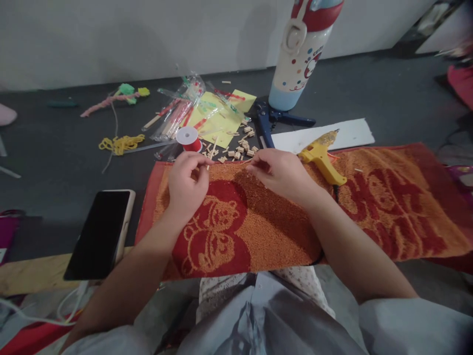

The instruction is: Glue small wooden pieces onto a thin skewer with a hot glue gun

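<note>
My left hand [187,181] is curled at the towel's back edge, thumb and forefinger closed on a thin wooden stick [213,147] that slants up from the fingertips. A short gap to the right, my right hand [279,172] is pinched just above the towel. A pale sliver shows by its fingertips, too small to make out. Behind both hands lie several short cut wooden pieces [242,148]. A spool of red thread [190,139] stands right behind my left hand. Under my hands is an orange and red towel [273,222].
A yellow glue gun [323,158] lies right of my right hand, near a white strip [354,134] and blue-handled pliers [264,123]. Behind stand a bottle [301,64], wrapped sticks [179,111] and yellow paper [221,118]. Left are a phone [99,234], yellow yarn [120,144] and a yarn flower [111,100].
</note>
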A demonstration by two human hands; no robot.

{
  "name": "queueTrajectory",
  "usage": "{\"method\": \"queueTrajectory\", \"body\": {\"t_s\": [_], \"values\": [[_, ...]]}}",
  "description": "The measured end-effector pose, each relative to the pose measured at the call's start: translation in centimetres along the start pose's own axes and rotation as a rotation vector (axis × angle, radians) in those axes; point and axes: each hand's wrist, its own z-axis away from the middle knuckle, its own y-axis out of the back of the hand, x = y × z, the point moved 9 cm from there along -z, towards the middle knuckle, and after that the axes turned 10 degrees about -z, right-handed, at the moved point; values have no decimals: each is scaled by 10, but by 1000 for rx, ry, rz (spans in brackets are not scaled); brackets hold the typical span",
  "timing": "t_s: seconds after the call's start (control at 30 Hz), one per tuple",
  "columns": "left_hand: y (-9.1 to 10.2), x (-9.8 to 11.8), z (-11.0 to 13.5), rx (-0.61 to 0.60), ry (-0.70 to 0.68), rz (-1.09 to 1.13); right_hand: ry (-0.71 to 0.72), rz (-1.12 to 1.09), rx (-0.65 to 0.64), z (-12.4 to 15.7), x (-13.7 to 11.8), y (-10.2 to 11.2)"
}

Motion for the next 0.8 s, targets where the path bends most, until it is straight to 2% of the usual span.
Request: {"method": "queueTrajectory", "body": {"t_s": [0.2,0.43,0.67,0.8], "values": [[-9,-8,-1,-58,16,-73,3,70,22,3,-3,3],[-10,-25,-4,-66,25,-209,-8,121,-16,4,-5,1],[-20,-34,-2,-119,7,-301,-6,151,-26,4,-3,-3],[-23,-34,-2,-215,52,-396,-4,173,-25,3,-2,-4]]}}
